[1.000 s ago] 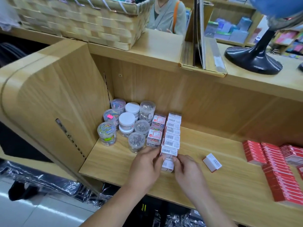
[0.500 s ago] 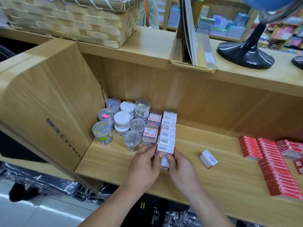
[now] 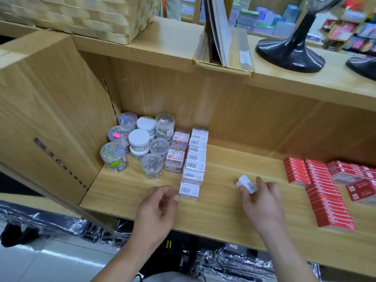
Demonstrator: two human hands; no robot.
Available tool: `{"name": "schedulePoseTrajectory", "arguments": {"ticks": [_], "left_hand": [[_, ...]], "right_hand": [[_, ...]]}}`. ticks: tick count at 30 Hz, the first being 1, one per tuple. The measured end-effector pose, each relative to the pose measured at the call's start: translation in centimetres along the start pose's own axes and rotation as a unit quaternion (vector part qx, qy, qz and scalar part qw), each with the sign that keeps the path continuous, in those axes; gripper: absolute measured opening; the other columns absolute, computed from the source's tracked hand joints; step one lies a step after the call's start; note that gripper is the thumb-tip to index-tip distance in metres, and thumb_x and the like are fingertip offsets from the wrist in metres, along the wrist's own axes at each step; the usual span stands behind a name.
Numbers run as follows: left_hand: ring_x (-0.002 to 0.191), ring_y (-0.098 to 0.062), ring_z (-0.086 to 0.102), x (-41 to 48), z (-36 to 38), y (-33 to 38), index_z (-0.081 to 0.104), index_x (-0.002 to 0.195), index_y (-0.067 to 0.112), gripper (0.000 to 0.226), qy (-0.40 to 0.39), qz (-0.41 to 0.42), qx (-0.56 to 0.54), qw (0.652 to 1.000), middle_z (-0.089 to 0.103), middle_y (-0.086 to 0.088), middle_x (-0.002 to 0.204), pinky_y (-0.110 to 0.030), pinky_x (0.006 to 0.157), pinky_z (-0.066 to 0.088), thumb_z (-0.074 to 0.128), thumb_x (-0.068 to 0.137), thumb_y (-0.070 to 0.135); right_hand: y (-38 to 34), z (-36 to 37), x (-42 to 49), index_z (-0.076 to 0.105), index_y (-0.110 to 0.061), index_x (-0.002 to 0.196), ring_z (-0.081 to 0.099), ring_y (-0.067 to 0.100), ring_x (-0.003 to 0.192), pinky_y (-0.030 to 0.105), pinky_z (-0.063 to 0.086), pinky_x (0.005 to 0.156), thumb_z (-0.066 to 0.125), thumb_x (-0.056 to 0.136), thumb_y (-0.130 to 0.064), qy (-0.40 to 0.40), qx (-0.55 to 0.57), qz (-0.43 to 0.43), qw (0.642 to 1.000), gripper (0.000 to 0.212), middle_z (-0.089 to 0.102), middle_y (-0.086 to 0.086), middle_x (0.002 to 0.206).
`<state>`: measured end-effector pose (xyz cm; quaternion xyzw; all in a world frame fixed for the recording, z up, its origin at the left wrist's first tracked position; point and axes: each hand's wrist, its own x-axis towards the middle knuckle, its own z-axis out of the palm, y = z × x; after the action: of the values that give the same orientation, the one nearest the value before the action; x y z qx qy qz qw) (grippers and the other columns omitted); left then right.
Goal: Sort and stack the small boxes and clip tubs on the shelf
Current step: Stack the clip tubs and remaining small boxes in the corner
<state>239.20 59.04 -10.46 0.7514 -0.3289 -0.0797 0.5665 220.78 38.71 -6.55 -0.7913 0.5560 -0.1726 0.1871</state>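
A row of small white barcode boxes (image 3: pixel 195 162) runs front to back on the wooden shelf (image 3: pixel 223 202). Left of it stand two clear boxes of coloured clips (image 3: pixel 176 157) and several round clip tubs (image 3: pixel 140 143). My left hand (image 3: pixel 156 208) hovers just left of the row's front box, fingers loosely curled and holding nothing. My right hand (image 3: pixel 262 202) is to the right of the row, its fingers closed on a single small white box (image 3: pixel 245 183) lifted slightly off the shelf.
Red boxes (image 3: pixel 325 190) lie in rows and stacks at the shelf's right end. A wicker basket (image 3: pixel 81 15), a gold-edged stand (image 3: pixel 223 49) and a black globe base (image 3: pixel 291 51) sit on the top board. The cabinet side wall (image 3: pixel 40 119) closes off the left.
Both hands have let go of the row's front box. My right hand moved right and took hold of the loose white box; my left hand drew back a little.
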Motion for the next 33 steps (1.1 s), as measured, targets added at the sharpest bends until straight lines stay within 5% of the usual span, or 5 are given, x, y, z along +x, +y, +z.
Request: {"name": "schedulePoseTrajectory", "arguments": {"ticks": [7, 12, 16, 24, 33], "left_hand": [[0.083, -0.008, 0.060, -0.1, -1.6, -0.4, 0.072, 0.107, 0.021, 0.023, -0.103, 0.064, 0.046, 0.992, 0.055, 0.017, 0.093, -0.017, 0.068, 0.047, 0.076, 0.085, 0.015], [0.082, -0.011, 0.062, -0.2, -1.5, -0.5, 0.073, 0.106, 0.018, 0.022, -0.110, 0.049, 0.027, 0.992, 0.058, 0.013, 0.095, -0.020, 0.068, 0.048, 0.076, 0.085, 0.015], [0.085, -0.009, 0.062, -0.2, -1.8, -0.7, 0.073, 0.108, 0.021, 0.024, -0.123, 0.035, 0.022, 0.992, 0.059, 0.016, 0.099, -0.017, 0.070, 0.046, 0.076, 0.085, 0.022], [0.082, -0.015, 0.062, 0.0, -2.1, -0.4, 0.076, 0.105, 0.023, 0.022, -0.126, 0.004, -0.011, 0.992, 0.062, 0.009, 0.095, -0.018, 0.069, 0.047, 0.075, 0.083, 0.020], [0.097, -0.007, 0.063, 1.1, -1.7, 5.1, 0.062, 0.133, 0.026, 0.051, -0.243, 0.110, -0.032, 0.963, 0.059, 0.017, 0.114, -0.021, 0.084, 0.052, 0.076, 0.086, 0.012]], "right_hand": [[-0.7, 1.4, -2.6, 0.071, -0.018, 0.106, 0.062, 0.009, 0.083, 0.034, 0.055, 0.078, 0.080, 0.079, -0.009, -0.051, 0.110, -0.148, 0.982, 0.030, 0.052, -0.007, 0.103], [-1.2, 2.0, -4.7, 0.070, -0.020, 0.111, 0.061, 0.011, 0.076, 0.028, 0.054, 0.070, 0.084, 0.078, -0.020, -0.055, 0.172, -0.164, 0.970, 0.035, 0.055, -0.009, 0.107], [-0.8, 1.9, -3.9, 0.067, -0.017, 0.125, 0.057, 0.015, 0.090, 0.037, 0.051, 0.090, 0.078, 0.082, -0.037, -0.110, 0.092, -0.130, 0.981, 0.049, 0.048, -0.006, 0.101], [-2.3, 1.4, -6.2, 0.061, -0.029, 0.097, 0.060, 0.006, 0.073, 0.014, 0.047, 0.066, 0.082, 0.078, -0.004, -0.127, 0.254, -0.062, 0.957, 0.039, 0.069, -0.014, 0.087], [-8.1, -1.7, -6.6, 0.056, -0.045, 0.106, 0.064, 0.006, 0.093, 0.025, 0.053, 0.074, 0.082, 0.076, -0.008, -0.159, 0.209, -0.209, 0.942, 0.054, 0.065, -0.025, 0.100]]}}
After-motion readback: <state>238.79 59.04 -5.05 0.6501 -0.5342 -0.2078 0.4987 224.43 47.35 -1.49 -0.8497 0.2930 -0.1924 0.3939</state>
